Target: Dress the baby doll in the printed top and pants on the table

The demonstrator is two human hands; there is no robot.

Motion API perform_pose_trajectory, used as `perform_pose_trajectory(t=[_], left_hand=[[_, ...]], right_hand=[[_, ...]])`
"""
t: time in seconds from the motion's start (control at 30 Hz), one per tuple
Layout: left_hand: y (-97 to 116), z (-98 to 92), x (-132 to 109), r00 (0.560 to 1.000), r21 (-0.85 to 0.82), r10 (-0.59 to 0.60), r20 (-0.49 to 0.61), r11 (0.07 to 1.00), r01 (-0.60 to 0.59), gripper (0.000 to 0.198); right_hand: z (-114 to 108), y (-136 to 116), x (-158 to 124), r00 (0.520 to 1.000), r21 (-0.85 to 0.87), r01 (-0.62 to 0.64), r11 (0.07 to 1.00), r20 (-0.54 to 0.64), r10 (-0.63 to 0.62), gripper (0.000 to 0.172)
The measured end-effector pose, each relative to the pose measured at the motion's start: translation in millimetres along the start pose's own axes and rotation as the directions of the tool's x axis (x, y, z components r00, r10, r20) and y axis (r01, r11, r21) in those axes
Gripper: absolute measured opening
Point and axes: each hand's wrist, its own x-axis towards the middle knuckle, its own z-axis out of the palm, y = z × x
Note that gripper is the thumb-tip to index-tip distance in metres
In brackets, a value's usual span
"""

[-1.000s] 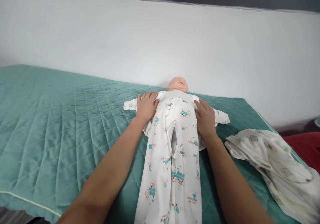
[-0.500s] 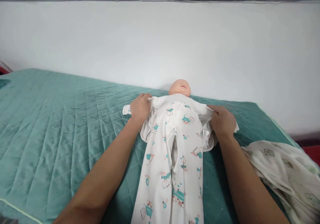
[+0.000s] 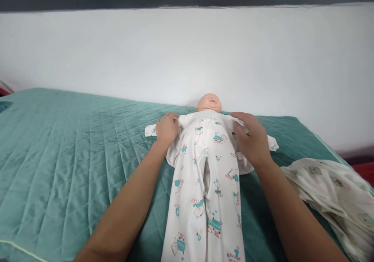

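A baby doll (image 3: 209,102) lies on its back with its head toward the wall. White printed baby pants (image 3: 201,168) with a split crotch cover its front, the wide waistband just below the chin. A white top shows at the sides, one sleeve (image 3: 150,130) poking out at the left and a cuff (image 3: 272,143) at the right. My left hand (image 3: 167,128) is closed on the waistband's left corner, its fingertips partly hidden. At the right corner, my right hand (image 3: 250,137) has thumb and fingers apart beside the cloth, slightly blurred.
Under everything is a green quilted bedspread (image 3: 73,156). A crumpled pale cloth with a square print (image 3: 336,192) lies at the right by my forearm. Behind the doll's head rises a white wall (image 3: 187,55). Something red (image 3: 365,173) shows at the right edge.
My right hand has loosened from the waistband corner and moved inward and up, its fingers now spread. My left hand stays at its corner. The view has shifted slightly.
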Motion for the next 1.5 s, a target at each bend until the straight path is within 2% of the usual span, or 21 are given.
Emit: perform_pose_trajectory(t=[0.07,0.1,0.17,0.2,0.27,0.33,0.4,0.57,0.63,0.73,0.93,1.07,1.27,1.5], left_hand=[[0.0,-1.8,-2.3,1.0,-0.014,0.009,0.012,1.0,-0.009,0.038],[0.1,-2.9,-3.8,1.0,-0.018,0.021,0.015,1.0,-0.021,0.038],[0.6,-5.3,-7.0,0.999,-0.013,0.042,0.007,0.999,-0.042,0.038],[0.9,-6.4,-8.3,0.999,-0.002,0.046,-0.001,0.999,-0.046,0.037],[1.4,-8.0,-9.9,1.0,0.029,0.028,-0.007,0.999,-0.027,0.035],[1.5,-8.4,-9.4,1.0,0.063,-0.008,0.015,0.998,0.007,0.032],[1.2,-7.7,-7.7,0.998,0.093,-0.027,0.048,0.995,0.023,0.032],[-0.3,-3.6,-5.6,0.997,0.146,0.024,0.073,0.989,-0.035,0.032],[-0.5,-2.8,-6.9,0.998,0.157,0.031,0.06,0.987,-0.04,0.033],[-0.2,-4.0,-10.0,0.999,0.162,0.041,0.035,0.986,-0.046,0.034],[0.7,-10.4,-15.7,0.997,0.16,0.068,-0.029,0.985,-0.063,0.035],[-4.3,-12.6,-18.4,0.996,0.138,0.055,-0.068,0.989,-0.045,0.039],[-14.5,-10.1,-20.4,1.0,0.104,-0.019,-0.007,0.994,0.02,0.039],[-15.1,-9.7,-24.0,0.997,0.129,-0.074,0.037,0.989,0.069,0.033]], right_hand=[[10.2,-38.9,13.0,0.983,0.09,0.052,0.995,0.169,-0.067,0.031],[18.6,-57.3,21.6,0.952,0.094,0.098,0.991,0.283,-0.121,0.032],[40.8,-88.1,40.5,0.813,0.037,0.233,0.972,0.541,-0.215,0.033],[53.7,-99.4,49.7,0.743,-0.025,0.314,0.949,0.628,-0.229,0.033],[79.4,-112.9,65.0,0.616,-0.167,0.427,0.889,0.773,-0.151,0.031],[101.3,-116.1,75.6,0.55,-0.24,0.47,0.849,0.833,-0.069,0.029],[116.4,-113.6,82.3,0.521,-0.264,0.48,0.837,0.853,-0.03,0.028],[127.5,-107.8,91.1,0.422,-0.265,0.49,0.831,0.906,0.039,0.02],[124.7,-108.8,92.8,0.42,-0.276,0.487,0.828,0.906,0.056,0.02],[116.7,-110.9,93.5,0.444,-0.297,0.491,0.819,0.894,0.058,0.026],[98.4,-110.2,92.7,0.465,-0.293,0.539,0.79,0.885,0.011,0.04],[82.5,-105.9,96.4,0.495,-0.318,0.56,0.765,0.869,-0.001,0.04],[53.1,-95.0,103.4,0.57,-0.399,0.496,0.772,0.82,0.058,0.035],[38.4,-93.1,100.8,0.608,-0.412,0.485,0.771,0.793,0.042,0.031]])
